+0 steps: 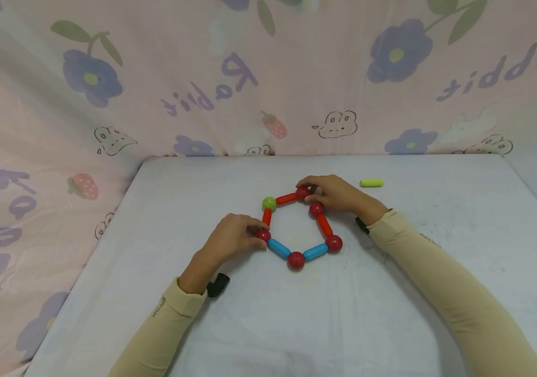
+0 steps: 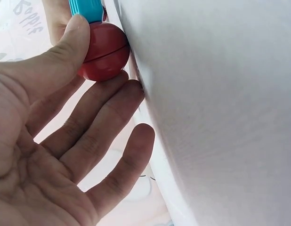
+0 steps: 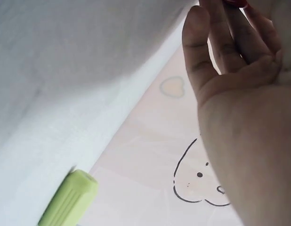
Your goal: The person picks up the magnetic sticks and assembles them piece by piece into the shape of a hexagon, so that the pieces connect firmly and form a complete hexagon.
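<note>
A near-closed ring of balls and rods lies on the white table. My left hand (image 1: 235,238) pinches the red ball (image 2: 105,52) at the ring's left corner between thumb and fingers. From that ball a blue rod (image 1: 279,248) and a red rod (image 1: 267,217) run out. The latter leads to a green ball (image 1: 269,203), then another red rod (image 1: 287,199). At the far end of this rod, my right hand (image 1: 336,195) grips a red ball (image 1: 303,193). Just beside it sits a separate red ball (image 1: 317,210), with a gap between the two.
Down the ring's right side, a red rod (image 1: 325,225) joins a red ball (image 1: 334,243). A blue rod (image 1: 316,252) links that to the nearest red ball (image 1: 296,260). A lone yellow-green rod (image 1: 372,183) lies beyond the right wrist. Printed cloth (image 1: 268,78) hangs behind the table.
</note>
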`<state>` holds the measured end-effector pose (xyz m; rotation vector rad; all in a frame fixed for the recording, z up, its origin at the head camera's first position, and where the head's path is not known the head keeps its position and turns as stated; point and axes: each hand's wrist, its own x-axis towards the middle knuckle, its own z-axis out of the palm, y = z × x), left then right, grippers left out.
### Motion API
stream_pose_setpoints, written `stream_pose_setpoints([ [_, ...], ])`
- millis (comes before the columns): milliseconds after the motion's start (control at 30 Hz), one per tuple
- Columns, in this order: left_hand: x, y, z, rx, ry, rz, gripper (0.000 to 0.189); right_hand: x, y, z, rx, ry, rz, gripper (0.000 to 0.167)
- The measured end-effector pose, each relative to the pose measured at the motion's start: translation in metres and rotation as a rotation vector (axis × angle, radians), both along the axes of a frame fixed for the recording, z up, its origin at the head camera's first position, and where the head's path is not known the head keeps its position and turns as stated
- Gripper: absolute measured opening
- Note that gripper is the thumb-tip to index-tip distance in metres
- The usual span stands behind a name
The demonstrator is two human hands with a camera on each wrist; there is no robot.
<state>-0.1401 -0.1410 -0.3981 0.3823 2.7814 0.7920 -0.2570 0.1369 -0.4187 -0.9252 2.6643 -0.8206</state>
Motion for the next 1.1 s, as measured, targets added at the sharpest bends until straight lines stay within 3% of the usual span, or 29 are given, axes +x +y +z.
stream_pose_setpoints([
  [467, 0.0, 0.001, 0.001, -0.004, 0.002, 0.005, 0.036, -0.001, 0.002, 0.001, 0.01, -0.012, -0.006, 0.043],
  [767, 0.001, 0.001, 0.0, -0.018, 0.01, 0.001, 0.037, 0.01, 0.01, 0.0, -0.006, -0.043, -0.006, 0.055],
  [1100, 0.004, 0.004, 0.001, -0.012, 0.017, -0.007, 0.036, 0.017, 0.025, 0.002, -0.008, -0.033, -0.009, 0.051],
])
